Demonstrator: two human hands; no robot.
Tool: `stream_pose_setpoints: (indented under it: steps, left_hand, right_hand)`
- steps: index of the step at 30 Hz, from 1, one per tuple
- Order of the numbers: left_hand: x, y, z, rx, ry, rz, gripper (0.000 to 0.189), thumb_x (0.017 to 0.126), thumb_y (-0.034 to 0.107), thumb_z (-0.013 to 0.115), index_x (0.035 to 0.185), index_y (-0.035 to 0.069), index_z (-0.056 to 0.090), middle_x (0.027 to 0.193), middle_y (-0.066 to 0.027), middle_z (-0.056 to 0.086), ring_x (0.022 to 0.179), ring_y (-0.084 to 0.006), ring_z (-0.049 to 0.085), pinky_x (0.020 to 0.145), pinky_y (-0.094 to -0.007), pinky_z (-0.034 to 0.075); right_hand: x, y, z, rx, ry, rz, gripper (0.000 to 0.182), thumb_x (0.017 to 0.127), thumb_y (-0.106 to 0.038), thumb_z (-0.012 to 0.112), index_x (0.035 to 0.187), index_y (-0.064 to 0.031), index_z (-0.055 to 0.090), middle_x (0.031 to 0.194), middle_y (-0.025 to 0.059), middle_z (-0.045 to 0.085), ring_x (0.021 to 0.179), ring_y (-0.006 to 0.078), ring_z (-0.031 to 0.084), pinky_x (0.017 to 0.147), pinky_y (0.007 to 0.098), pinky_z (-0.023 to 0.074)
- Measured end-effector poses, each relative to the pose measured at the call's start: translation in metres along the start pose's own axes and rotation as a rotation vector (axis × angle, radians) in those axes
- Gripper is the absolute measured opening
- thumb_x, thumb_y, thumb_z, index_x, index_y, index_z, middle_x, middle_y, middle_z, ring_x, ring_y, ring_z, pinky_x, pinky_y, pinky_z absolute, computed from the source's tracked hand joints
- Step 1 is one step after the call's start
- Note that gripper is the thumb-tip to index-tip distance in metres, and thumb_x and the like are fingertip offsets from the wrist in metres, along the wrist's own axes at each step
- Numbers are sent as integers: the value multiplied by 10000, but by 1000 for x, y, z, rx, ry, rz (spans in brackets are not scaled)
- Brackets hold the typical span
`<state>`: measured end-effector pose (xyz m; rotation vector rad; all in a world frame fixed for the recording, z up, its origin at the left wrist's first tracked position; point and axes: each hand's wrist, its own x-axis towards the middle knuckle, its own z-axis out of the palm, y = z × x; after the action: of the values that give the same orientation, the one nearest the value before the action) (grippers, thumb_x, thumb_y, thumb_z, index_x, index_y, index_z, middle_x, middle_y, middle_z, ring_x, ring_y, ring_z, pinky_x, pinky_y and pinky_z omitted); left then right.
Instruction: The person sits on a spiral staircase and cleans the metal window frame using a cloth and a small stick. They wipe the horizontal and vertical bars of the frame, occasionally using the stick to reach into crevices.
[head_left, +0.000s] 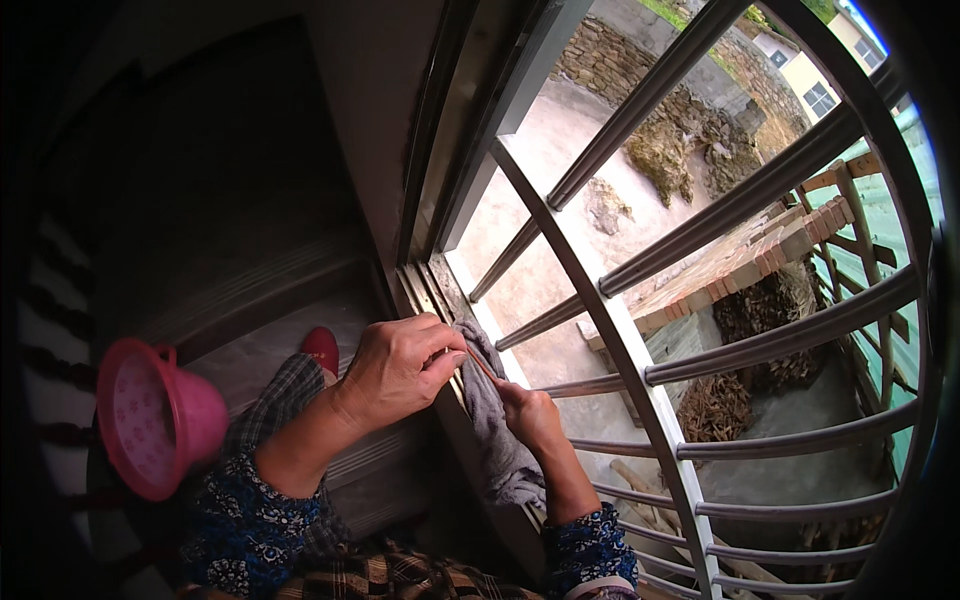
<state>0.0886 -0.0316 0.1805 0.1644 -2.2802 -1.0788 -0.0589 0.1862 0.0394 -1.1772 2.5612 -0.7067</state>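
At the window track (421, 294), my left hand (405, 364) pinches the upper end of a thin reddish stick (482, 364) between thumb and fingers. Lower down, my right hand (531, 414) grips the other end of this stick, beside the metal window bars. A crumpled grey cloth (491, 450) lies along the sill, beneath and between both hands. What the stick is made of cannot be told. Part of the track is hidden behind my left hand and the cloth.
A pink plastic basin (191, 420) stands to the left, near dark balusters (60, 365). Stair steps (300, 322) and a red shoe (321, 349) are below. Curved metal window bars (780, 349) close off the right side; outside are a brick wall (750, 270) and stacked wood.
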Motion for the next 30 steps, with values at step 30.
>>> stream_pose_setpoints:
  steps: [30]
  left_hand:
    - [23, -16, -69, -26, 240, -134, 80, 795, 8, 634, 869, 2, 661, 738, -72, 615, 626, -125, 574, 567, -244, 452]
  right_hand:
    - [-3, -36, -4, -243, -117, 16, 257, 899, -231, 519, 1109, -253, 665, 679, 190, 641, 651, 397, 639, 590, 491, 509]
